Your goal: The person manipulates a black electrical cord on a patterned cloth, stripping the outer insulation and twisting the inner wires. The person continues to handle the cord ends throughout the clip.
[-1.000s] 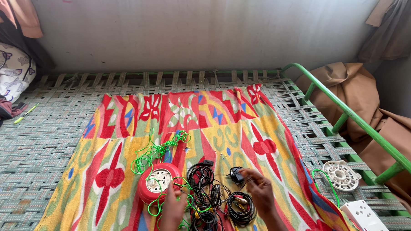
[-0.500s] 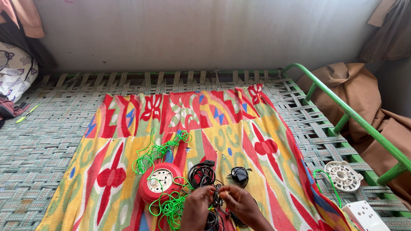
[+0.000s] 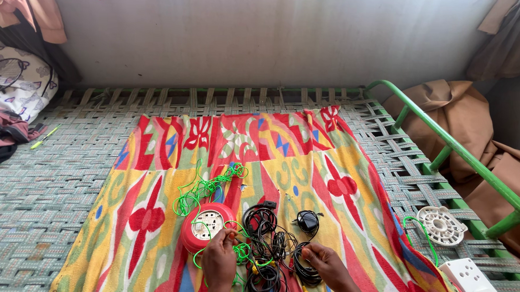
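Green wire [image 3: 203, 190] pinched by left hand [image 3: 219, 261]; right hand [image 3: 324, 262] grips coiled black cables [image 3: 270, 253].

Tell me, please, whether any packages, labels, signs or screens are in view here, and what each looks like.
None that can be told.
Nearest to a package: a white plastic socket box at the bed's lower right corner, rectangular, with round holes in its face.
No label can be made out on the red round cable reel by the left hand.

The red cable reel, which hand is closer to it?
Left. The left hand touches the red cable reel at its lower right edge; the right hand is farther right among black cables.
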